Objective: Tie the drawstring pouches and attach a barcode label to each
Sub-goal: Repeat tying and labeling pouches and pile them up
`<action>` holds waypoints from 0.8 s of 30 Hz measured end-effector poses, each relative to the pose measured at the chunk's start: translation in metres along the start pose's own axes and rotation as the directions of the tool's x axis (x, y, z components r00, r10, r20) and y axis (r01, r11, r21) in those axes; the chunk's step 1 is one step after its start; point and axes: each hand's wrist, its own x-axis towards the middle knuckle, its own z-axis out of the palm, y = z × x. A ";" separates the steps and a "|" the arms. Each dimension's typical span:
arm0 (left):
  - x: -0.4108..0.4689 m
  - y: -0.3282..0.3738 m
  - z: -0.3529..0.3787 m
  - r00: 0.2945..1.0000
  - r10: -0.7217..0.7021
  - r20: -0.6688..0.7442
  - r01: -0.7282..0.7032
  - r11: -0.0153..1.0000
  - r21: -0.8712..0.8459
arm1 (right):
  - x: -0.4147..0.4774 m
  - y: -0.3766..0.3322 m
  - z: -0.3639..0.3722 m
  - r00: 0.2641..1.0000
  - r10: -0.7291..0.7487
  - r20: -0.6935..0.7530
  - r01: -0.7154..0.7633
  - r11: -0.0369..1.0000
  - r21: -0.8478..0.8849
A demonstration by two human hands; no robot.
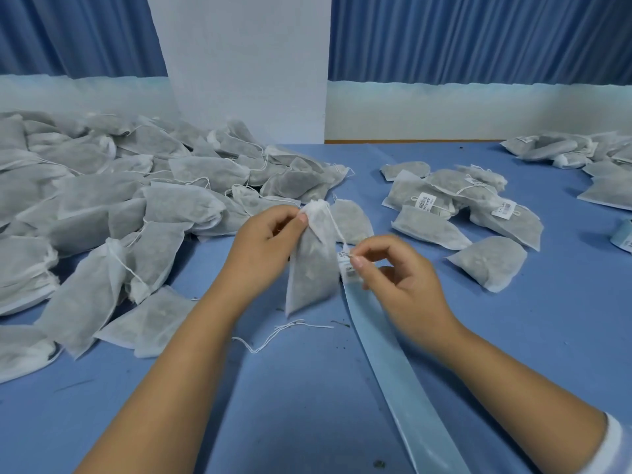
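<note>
A white drawstring pouch (pixel 313 265) filled with dark material hangs upright above the blue table (pixel 273 405). My left hand (pixel 263 248) pinches its gathered neck. My right hand (pixel 393 271) pinches the end of the pouch's drawstring (pixel 337 230) together with a barcode label (pixel 347 266), just right of the pouch. The label sits at the top of a long pale backing strip (pixel 396 364) that runs down toward the near edge.
A large heap of pouches without labels (pixel 102 200) fills the left side. Labelled pouches (pixel 458 206) lie at centre right, with more pouches (pixel 574 148) at far right. A loose string (pixel 284 331) lies near the hanging pouch. A white pillar (pixel 246 63) stands behind.
</note>
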 end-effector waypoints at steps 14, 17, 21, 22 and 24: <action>-0.013 -0.002 0.029 0.972 0.093 -0.215 -0.014 0.939 0.345 | -0.004 0.001 0.004 0.994 -0.101 0.029 0.105 0.974 -0.201; -0.015 0.000 0.032 0.969 0.083 -0.233 0.005 0.935 0.354 | -0.005 0.002 0.004 0.995 -0.082 0.053 0.092 0.961 -0.259; -0.012 0.005 0.034 0.978 -0.121 -0.172 0.141 0.984 0.106 | -0.004 0.003 0.004 0.998 -0.020 0.060 0.036 0.964 -0.262; -0.011 0.005 0.033 0.972 -0.194 -0.130 0.197 0.980 0.010 | -0.003 0.003 0.004 0.998 -0.026 0.052 0.039 0.965 -0.258; -0.009 0.009 0.029 0.948 -0.318 0.006 0.313 0.930 -0.193 | -0.003 0.002 0.002 0.998 -0.052 0.036 0.059 0.965 -0.257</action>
